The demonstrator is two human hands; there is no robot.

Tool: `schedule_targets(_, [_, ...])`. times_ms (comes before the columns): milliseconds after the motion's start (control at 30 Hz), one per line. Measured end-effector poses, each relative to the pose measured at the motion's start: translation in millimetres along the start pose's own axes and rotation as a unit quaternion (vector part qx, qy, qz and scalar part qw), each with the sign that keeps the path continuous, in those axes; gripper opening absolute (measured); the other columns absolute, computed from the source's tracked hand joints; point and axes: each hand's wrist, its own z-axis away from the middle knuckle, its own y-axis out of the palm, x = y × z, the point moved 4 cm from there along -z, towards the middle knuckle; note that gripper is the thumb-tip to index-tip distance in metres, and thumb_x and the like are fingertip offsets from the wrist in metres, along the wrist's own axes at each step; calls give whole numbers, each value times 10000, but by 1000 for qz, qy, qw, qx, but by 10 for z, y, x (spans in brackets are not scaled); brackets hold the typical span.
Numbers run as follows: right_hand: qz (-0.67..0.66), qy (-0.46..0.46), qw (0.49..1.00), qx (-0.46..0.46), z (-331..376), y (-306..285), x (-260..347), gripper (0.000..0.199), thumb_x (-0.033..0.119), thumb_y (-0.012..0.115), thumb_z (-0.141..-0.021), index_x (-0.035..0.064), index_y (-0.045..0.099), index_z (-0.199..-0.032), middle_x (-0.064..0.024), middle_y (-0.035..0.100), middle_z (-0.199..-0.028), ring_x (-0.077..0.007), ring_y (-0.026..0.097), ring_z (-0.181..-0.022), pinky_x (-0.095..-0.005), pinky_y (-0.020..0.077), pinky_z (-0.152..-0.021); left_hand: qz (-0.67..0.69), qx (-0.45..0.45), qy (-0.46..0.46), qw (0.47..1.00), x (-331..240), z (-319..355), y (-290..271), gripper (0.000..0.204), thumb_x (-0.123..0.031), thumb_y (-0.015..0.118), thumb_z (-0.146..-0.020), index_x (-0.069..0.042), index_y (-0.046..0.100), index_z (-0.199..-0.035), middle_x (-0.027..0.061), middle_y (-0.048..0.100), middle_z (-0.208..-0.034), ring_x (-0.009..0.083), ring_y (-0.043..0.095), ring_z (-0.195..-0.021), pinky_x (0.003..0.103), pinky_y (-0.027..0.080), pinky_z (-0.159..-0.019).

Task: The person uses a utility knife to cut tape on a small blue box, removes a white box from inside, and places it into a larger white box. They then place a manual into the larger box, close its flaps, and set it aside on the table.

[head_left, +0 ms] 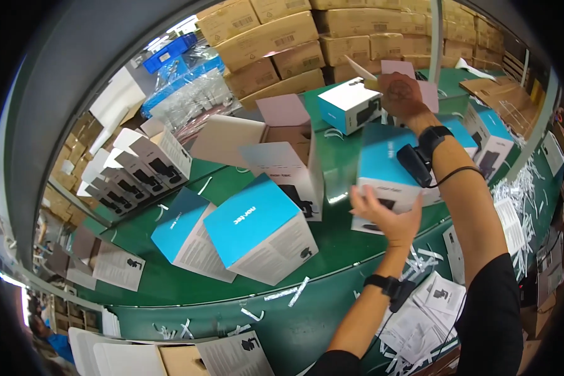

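My left hand, fingers spread, is at the near lower face of a blue-and-white carton right of the middle; whether it presses on it I cannot tell. My right hand reaches beyond that carton, in front of a raised pinkish flap. Its fingers are hidden and slightly blurred. A smaller white-and-blue box lies just left of it. Nearer the middle stands an open carton with its flaps up. Two closed blue-topped cartons, one tilted and one larger, sit at the near left.
White boxes with dark product pictures stand in a row at the left. More blue cartons are at the right. Paper strips and leaflets lie along the near right. Brown cartons are stacked behind; a metal post rises there.
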Motion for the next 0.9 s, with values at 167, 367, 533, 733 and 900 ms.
schedule_targets(167, [371, -231, 894, -94, -21, 276, 565, 75, 188, 642, -802, 129, 599, -782, -88, 606, -700, -266, 652, -682, -359, 499, -572, -7, 137, -15, 990, -93, -116, 177, 1083, -296, 901, -706, -1, 262, -1529, 286, 191, -1593, 471, 212, -1480, 603, 189, -1167])
schedule_targets(367, [229, -256, 939, -13, -72, 834, 1102, 229, 315, 692, -806, 106, 618, -862, -142, 640, -761, -349, 670, -765, -415, 525, -647, 213, 380, -62, 898, -20, -120, -235, 827, -275, 808, -815, -7, 402, -1485, 279, 240, -1614, 464, 211, -1506, 563, 221, -1196])
schedule_targets(533, [206, -184, 961, -3, 161, 932, 1800, 270, 299, 689, -796, 57, 612, -886, -189, 683, -852, -404, 676, -825, -475, 538, -704, 7, 271, -174, 947, 643, -147, -1183, 688, -229, 753, -860, 24, 477, -1437, 302, 409, -1523, 426, 398, -1425, 462, 322, -1169])
schedule_targets(733, [134, -111, 985, 8, 460, 889, 1727, 256, 265, 671, -785, 49, 640, -920, -209, 681, -856, -411, 675, -842, -477, 539, -727, -55, 261, -167, 949, 947, -287, -1333, 599, -169, 710, -877, 27, 527, -1412, 261, 586, -1388, 350, 556, -1309, 383, 389, -1121])
schedule_targets(900, [214, -138, 967, -11, 931, 773, 1957, 244, 267, 700, -787, 64, 640, -910, -161, 690, -851, -373, 678, -783, -444, 551, -711, -78, 194, -195, 958, 1488, -726, -1540, 580, -166, 719, -875, 39, 545, -1389, 216, 631, -1351, 329, 574, -1295, 397, 399, -1112])
